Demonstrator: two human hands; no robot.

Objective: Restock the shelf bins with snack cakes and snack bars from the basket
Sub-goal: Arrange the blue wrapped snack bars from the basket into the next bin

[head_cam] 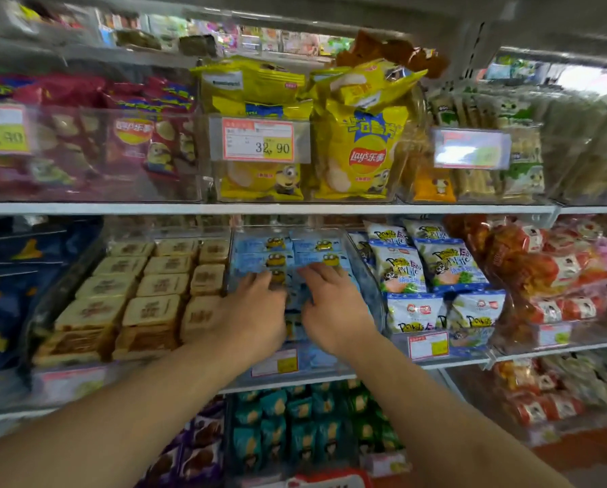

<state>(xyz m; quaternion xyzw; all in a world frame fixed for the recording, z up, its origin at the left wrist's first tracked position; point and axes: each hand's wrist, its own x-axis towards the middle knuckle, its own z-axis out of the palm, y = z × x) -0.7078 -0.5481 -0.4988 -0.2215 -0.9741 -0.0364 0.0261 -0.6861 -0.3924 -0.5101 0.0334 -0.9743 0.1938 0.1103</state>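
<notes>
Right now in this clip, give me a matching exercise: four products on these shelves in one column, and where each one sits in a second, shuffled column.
Things:
1. yellow chip bags
2. light blue snack packs
3. tan sandwich cakes
4. teal packs

Places:
A. bin left of the one both hands reach into
B. shelf below the hands
C. upper shelf, beside the 32.90 price tag
D. bin under the left hand and right hand

Pairs: 1-C, 2-D, 3-A, 4-B
</notes>
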